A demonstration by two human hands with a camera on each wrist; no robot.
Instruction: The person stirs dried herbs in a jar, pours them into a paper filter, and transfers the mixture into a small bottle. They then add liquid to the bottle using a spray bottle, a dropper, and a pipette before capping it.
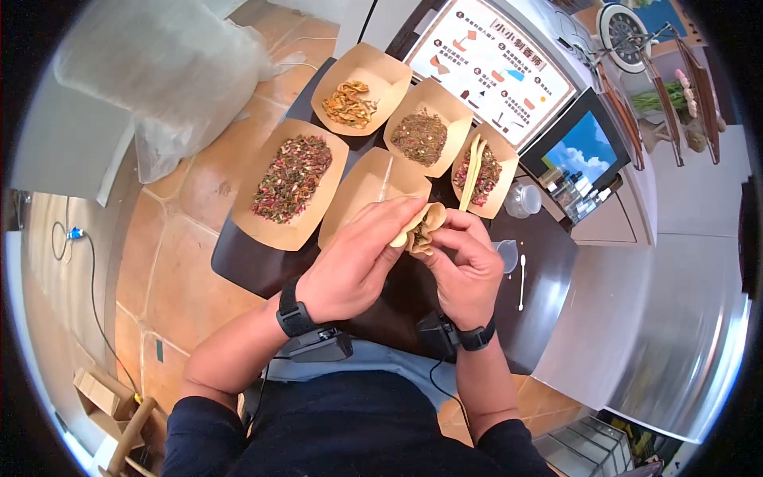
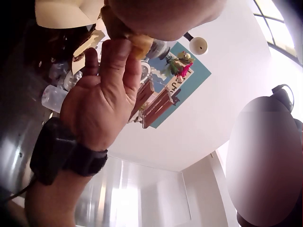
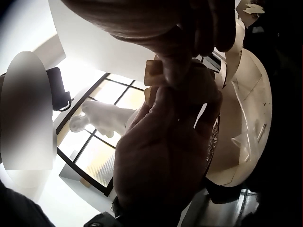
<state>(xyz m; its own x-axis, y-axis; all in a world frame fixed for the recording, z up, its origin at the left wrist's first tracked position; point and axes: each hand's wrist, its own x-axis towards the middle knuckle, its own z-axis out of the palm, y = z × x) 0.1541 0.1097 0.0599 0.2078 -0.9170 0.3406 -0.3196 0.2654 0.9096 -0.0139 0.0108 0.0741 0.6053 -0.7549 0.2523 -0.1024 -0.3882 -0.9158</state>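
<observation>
Since the pouch's [image 1: 434, 218] ruffled mouth gapes in my head view, I'd expect its dried filling [image 1: 421, 235] to spill if either grip squeezes unevenly or tips it. The pouch sits at two o'clock from the left hand [image 1: 350, 258] and between ten and eleven from the right hand [image 1: 469, 269], each pinching a side.

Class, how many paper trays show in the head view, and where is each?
5: far-left tray, far-middle tray, far-right tray, near-left tray, and near-middle tray, partly hidden by the left hand. No other tray is visible there.
</observation>
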